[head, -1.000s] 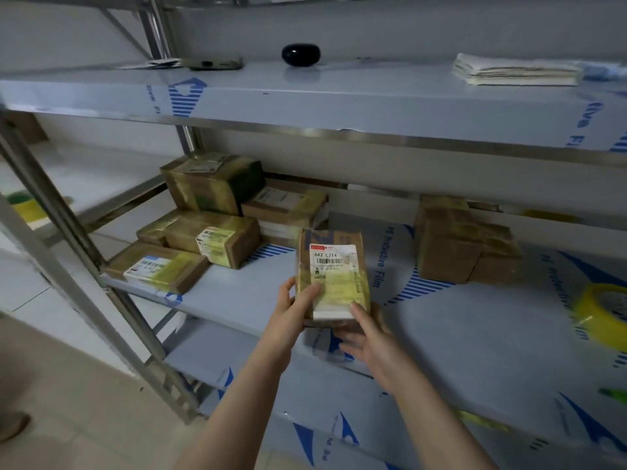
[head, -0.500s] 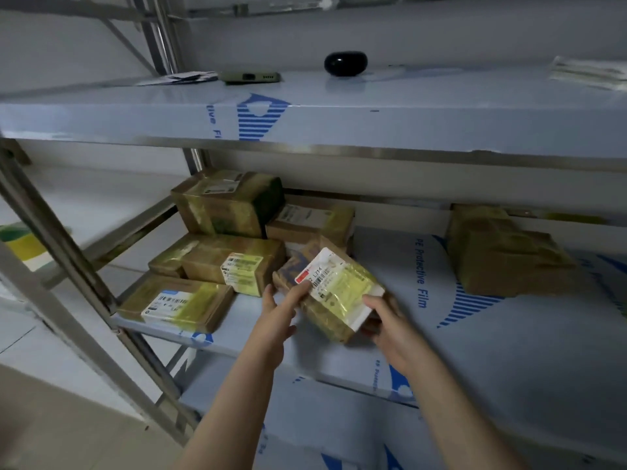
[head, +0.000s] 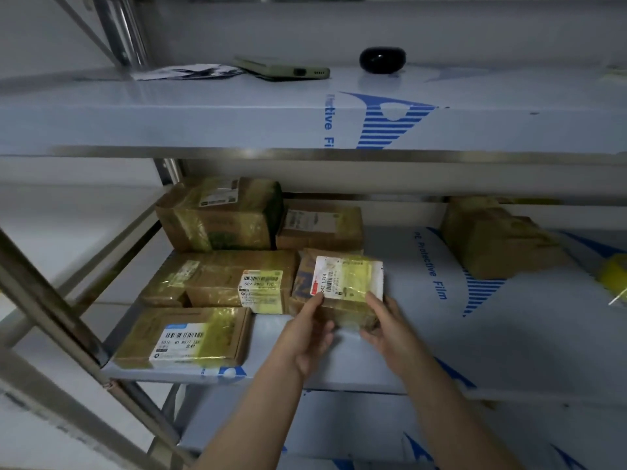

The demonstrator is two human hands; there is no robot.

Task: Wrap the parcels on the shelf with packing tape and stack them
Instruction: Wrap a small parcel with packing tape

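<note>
A small taped cardboard parcel [head: 342,286] with a white label lies flat on the middle shelf [head: 424,340], right beside the stack of wrapped parcels. My left hand [head: 310,329] grips its near left corner, thumb on the label. My right hand [head: 386,325] holds its near right corner. To its left lie a long taped parcel [head: 230,283] and a flat labelled parcel [head: 190,337]; behind them stand a big taped box [head: 220,215] and another parcel [head: 319,227]. A roll of yellow tape [head: 614,278] shows at the right edge.
A brown wrapped bundle [head: 492,235] sits at the back right of the middle shelf. The top shelf [head: 237,113] carries a green phone [head: 281,71], papers [head: 190,71] and a black round object [head: 381,59]. Steel uprights [head: 51,300] stand at the left.
The parcel, held upright a second ago, was tilted, moved left and laid flat against the stack. My view shifted left, and both hands stay on the parcel.
</note>
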